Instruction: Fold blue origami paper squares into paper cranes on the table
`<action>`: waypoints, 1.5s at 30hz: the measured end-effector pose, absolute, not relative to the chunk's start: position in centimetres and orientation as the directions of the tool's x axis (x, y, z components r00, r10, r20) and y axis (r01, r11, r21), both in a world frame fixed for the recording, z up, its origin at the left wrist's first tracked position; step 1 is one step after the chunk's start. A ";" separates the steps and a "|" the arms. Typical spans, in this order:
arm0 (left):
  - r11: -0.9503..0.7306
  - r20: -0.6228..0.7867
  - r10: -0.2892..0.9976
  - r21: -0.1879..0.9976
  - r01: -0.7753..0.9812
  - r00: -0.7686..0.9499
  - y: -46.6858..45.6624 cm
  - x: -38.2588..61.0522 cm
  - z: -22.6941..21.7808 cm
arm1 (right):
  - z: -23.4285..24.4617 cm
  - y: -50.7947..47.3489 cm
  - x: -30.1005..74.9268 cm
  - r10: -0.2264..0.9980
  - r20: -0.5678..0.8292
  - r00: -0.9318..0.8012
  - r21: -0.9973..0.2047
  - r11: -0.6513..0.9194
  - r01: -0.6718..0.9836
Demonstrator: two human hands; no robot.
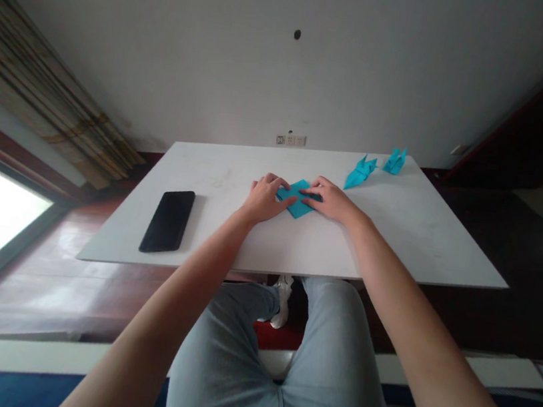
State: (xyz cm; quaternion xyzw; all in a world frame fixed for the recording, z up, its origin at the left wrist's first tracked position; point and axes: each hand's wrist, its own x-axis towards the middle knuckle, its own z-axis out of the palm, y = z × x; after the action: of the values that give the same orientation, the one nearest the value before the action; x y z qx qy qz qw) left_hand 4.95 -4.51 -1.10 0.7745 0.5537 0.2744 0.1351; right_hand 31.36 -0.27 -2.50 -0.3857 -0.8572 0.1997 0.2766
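Note:
A blue sheet of origami paper, folded into a diamond shape, lies on the white table in front of me. My left hand is at its left corner, with the thumb on top of the paper and the fingers curled at the edge. On the right corner, my right hand holds the paper down with thumb and index finger; its other fingers are partly hidden. Two folded blue paper figures with pointed tips, one nearer and one farther, stand beyond my right hand.
A black smartphone lies at the left of the white table. Behind the table rises a wall with power sockets. A curtain hangs at the left. My legs are below the table's near edge.

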 end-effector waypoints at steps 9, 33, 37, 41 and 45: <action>-0.283 0.223 0.959 0.766 0.577 0.173 -3.4 3.2 -1.3 | -3.1 1.0 32.1 0.762 0.342 -0.550 -0.477 0.645 0.597; -0.325 0.271 0.942 0.576 0.750 0.200 -4.0 5.0 -1.5 | -1.8 -0.7 31.2 0.765 0.291 -0.575 -0.700 0.580 0.417; -0.390 0.285 0.917 0.501 0.773 0.278 -4.6 5.8 -1.1 | -2.1 -0.5 30.8 0.784 0.324 -0.530 -0.653 0.590 0.474; -0.425 0.261 0.903 0.441 0.791 0.340 -5.7 6.3 -0.4 | -2.3 -0.2 30.7 0.769 0.351 -0.535 -0.528 0.634 0.566; -0.363 0.198 0.931 0.395 0.844 0.307 -6.7 6.8 0.3 | -2.1 -0.3 30.8 0.777 0.307 -0.550 -0.447 0.628 0.637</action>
State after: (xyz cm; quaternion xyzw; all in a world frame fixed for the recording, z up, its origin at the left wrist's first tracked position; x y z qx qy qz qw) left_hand 6.83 -6.71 0.30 0.8011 0.5538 0.1991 0.1089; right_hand 30.78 -0.35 -2.14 -0.4071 -0.8685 0.1430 0.2439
